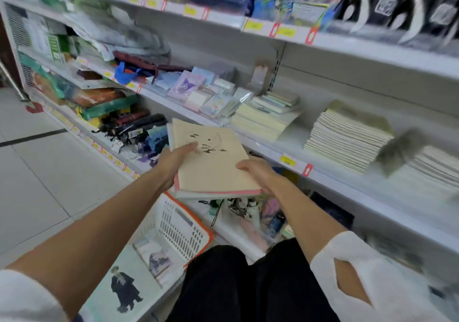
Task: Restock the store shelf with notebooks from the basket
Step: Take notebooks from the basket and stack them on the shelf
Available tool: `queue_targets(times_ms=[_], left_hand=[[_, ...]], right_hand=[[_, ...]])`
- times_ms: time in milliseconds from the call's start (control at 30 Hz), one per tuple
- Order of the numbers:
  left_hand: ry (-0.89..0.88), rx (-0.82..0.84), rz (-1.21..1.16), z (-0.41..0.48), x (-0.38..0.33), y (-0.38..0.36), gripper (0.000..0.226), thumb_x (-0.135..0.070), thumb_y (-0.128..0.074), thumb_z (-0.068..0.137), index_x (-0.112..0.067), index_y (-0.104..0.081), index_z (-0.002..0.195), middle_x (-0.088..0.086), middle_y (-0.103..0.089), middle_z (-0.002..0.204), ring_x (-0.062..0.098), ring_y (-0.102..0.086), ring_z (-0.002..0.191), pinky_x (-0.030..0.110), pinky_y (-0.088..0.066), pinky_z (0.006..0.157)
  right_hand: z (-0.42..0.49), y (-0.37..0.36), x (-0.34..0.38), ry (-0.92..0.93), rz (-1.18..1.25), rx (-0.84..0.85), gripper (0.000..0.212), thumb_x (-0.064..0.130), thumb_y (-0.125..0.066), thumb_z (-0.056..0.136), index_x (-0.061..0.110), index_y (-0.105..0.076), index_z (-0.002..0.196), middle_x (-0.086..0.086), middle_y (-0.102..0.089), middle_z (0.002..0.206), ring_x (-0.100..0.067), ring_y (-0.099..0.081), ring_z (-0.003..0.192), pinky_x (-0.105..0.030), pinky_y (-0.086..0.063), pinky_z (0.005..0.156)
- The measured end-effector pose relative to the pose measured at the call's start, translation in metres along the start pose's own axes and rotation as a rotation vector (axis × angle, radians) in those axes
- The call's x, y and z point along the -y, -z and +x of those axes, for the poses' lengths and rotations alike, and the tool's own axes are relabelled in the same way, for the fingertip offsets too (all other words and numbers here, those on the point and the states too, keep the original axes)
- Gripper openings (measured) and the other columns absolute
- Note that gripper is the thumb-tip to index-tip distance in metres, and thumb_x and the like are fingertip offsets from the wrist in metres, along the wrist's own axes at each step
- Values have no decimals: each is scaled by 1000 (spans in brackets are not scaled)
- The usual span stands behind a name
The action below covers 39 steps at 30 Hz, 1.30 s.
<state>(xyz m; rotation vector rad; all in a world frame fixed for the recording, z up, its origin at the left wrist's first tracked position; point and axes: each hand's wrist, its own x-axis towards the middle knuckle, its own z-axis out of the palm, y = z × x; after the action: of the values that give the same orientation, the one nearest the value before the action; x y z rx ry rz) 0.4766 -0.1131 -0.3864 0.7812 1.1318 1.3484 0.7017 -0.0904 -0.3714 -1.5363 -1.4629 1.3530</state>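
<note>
I hold a small stack of cream-covered notebooks [211, 162] with a dark ink drawing on top, in front of the middle shelf [273, 151]. My left hand [173, 162] grips its left edge, thumb on the cover. My right hand [258, 172] grips the right edge, fingers underneath. Below my arms stands the white basket [178, 230] with an orange rim; more notebooks [124, 287] lie inside it. Stacks of pale notebooks [345, 138] and another pile [265, 119] sit on the middle shelf.
Small pastel notepads [196, 91] fill the shelf to the left. Folded umbrellas [131, 125] and packaged goods lie on the lower shelf. Backpacks [397, 6] hang on the top shelf. Tiled floor [37, 172] stretches to the left. My dark trousers [236, 284] are below.
</note>
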Motion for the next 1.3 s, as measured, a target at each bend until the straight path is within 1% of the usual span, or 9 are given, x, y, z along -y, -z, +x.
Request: queue_targets(times_ms=[133, 233, 400, 600, 700, 800, 967, 1133, 1300], left_hand=[[-94, 88, -3, -5, -20, -65, 35, -21, -74, 81, -7, -66, 113, 13, -73, 100, 29, -71, 87, 40, -59, 75], [-106, 167, -8, -2, -30, -115, 64, -27, -80, 66, -5, -59, 122, 17, -70, 109, 33, -70, 93, 48, -57, 82], [-29, 303, 73, 6, -40, -208, 52, -23, -69, 79, -2, -55, 124, 16, -69, 107, 30, -70, 90, 33, -58, 62], [-96, 412, 277, 30, -56, -300, 29, -14, -66, 86, -3, -63, 113, 12, -69, 108, 25, -66, 93, 35, -54, 88], [-129, 407, 305, 54, -57, -334, 28, -15, -70, 85, 0, -65, 109, 10, -69, 104, 23, -65, 93, 32, -53, 87], [-298, 301, 348, 76, -55, -366, 9, -16, -66, 87, -9, -70, 90, 9, -66, 89, 20, -60, 84, 31, -49, 78], [-351, 196, 380, 110, -52, -407, 18, -19, -53, 91, -19, -71, 93, 7, -68, 99, 25, -60, 92, 28, -44, 80], [-340, 119, 581, 139, -31, -425, 29, -28, -46, 93, -8, -67, 97, 13, -65, 105, 30, -55, 92, 30, -37, 78], [-394, 0, 401, 137, -10, -428, 36, -28, -41, 96, -3, -64, 84, 16, -62, 93, 31, -55, 88, 33, -38, 74]], right_hand=[[-39, 63, 23, 82, 137, -127, 26, 4, -55, 86, 11, -65, 109, -11, -69, 95, -24, -64, 73, -24, -52, 59], [-67, 109, 32, 122, 193, -271, 34, 1, -57, 81, 12, -69, 112, -13, -73, 100, -29, -68, 82, -34, -54, 72], [-101, 179, 51, 200, 240, -552, 25, -1, -60, 81, 7, -70, 103, -8, -71, 85, -21, -65, 66, -20, -49, 48], [-95, 253, 65, 240, 326, -843, 21, -6, -62, 82, 5, -65, 99, -7, -64, 79, -17, -59, 63, -16, -47, 42], [-73, 287, 68, 171, 313, -929, 7, 2, -67, 80, 7, -62, 82, -11, -63, 84, -21, -59, 68, -26, -52, 60], [-49, 319, 69, 124, 292, -974, 7, 6, -69, 79, 8, -62, 81, -13, -64, 85, -24, -60, 71, -31, -51, 64], [-10, 359, 66, 73, 170, -1007, 22, 8, -73, 74, -2, -71, 92, -17, -70, 85, -25, -63, 73, -42, -57, 76], [9, 365, 45, -30, 93, -954, 15, 7, -67, 81, 3, -63, 95, -14, -64, 88, -23, -57, 69, -30, -46, 62], [11, 357, 20, 122, 90, -898, 27, 16, -59, 90, 7, -60, 115, -7, -63, 105, -22, -56, 94, -30, -44, 78]])
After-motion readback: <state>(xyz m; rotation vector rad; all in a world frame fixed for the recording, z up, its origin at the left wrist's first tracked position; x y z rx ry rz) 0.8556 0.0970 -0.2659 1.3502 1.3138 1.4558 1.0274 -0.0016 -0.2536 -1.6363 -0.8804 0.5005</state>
